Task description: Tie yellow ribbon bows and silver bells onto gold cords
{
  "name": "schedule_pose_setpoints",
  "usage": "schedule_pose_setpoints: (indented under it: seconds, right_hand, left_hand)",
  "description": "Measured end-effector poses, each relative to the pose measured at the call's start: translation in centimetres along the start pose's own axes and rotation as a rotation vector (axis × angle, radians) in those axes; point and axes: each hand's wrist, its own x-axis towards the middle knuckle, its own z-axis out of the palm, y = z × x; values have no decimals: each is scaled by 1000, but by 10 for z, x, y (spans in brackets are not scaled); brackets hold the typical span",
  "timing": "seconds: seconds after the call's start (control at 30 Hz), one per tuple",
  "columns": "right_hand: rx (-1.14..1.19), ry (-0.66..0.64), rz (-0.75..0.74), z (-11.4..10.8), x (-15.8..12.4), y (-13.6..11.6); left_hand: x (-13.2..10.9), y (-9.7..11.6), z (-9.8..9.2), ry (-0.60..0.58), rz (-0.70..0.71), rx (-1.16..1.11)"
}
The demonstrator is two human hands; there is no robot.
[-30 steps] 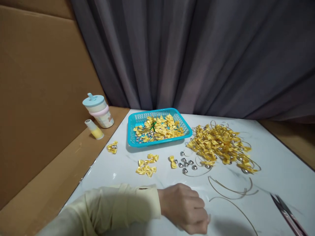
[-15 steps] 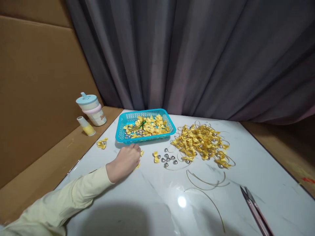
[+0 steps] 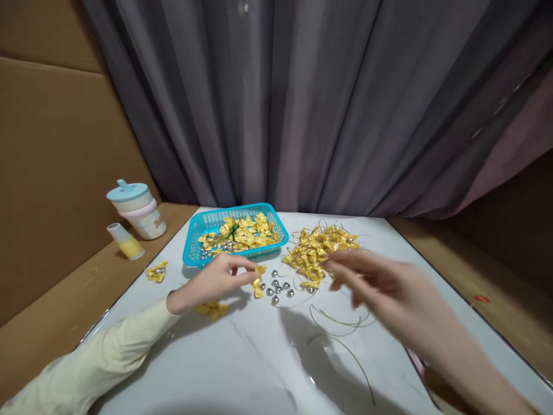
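My left hand [image 3: 218, 278] reaches over the white table, its thumb and index fingertips closed on the upper end of a yellow ribbon bow [image 3: 258, 290]. Small silver bells [image 3: 276, 286] lie just right of that bow. Below my left wrist are more yellow bows [image 3: 212, 310], partly covered by the sleeve. My right hand [image 3: 380, 285], blurred by motion, hangs above the table's right side with fingers stretched out and apart; nothing shows in them. Beyond its fingertips is a pile of yellow bows with bells and gold cords [image 3: 317, 245].
A blue basket [image 3: 190, 242] of bows and bells stands at the back. Loose gold cords [image 3: 352, 357] lie in front. At left are a lidded cup [image 3: 140, 213], a small yellow bottle [image 3: 127, 243] and one bow [image 3: 156, 272]. My right arm hides most of the snips.
My left hand has moved right, from the bows in front of the basket to the bow beside the bells. My right hand has entered from the right. The view has shifted slightly.
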Motion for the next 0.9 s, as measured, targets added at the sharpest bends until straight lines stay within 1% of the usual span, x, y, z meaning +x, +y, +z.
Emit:
schedule_pose_setpoints:
  seconds: [0.1,0.13,0.17,0.2,0.27,0.33,0.4,0.53,0.57,0.63,0.7,0.73,0.77,0.8,0.9]
  right_hand:
    - [-43,7,80,40,38,0]
    - [-17,-30,116,53,47,2]
    - [41,-78,161,64,54,5]
    - [120,-92,178,73,58,8]
    - [270,-127,218,82,60,12]
    - [392,-143,224,84,58,15]
    - [473,-144,217,82,56,16]
    - [566,-107,232,76,56,15]
    - [585,-99,236,74,56,14]
    - [607,-104,249,70,57,11]
    - [599,-140,272,66,56,7]
    - [582,-164,288,65,55,5]
    - [560,-187,305,63,55,4]
    - [533,-208,321,62,54,2]
    - [444,-259,340,59,52,0]
  left_hand:
    - [4,21,-4,39,25,-320]
    - [6,26,-4,67,35,-403]
    - [7,31,-2,104,40,-478]
    - [9,35,0,142,36,-546]
    - [11,40,7,188,26,-668]
    - [12,42,14,172,31,-771]
    - [12,43,19,123,42,-843]
    - [10,41,23,70,12,-876]
    - [10,38,23,77,-7,-863]
    - [10,31,23,131,-26,-807]
    - [10,24,21,213,13,-723]
    - [10,22,20,231,49,-678]
    - [10,22,19,221,79,-636]
    - [9,24,17,182,92,-600]
    - [6,37,13,2,65,-564]
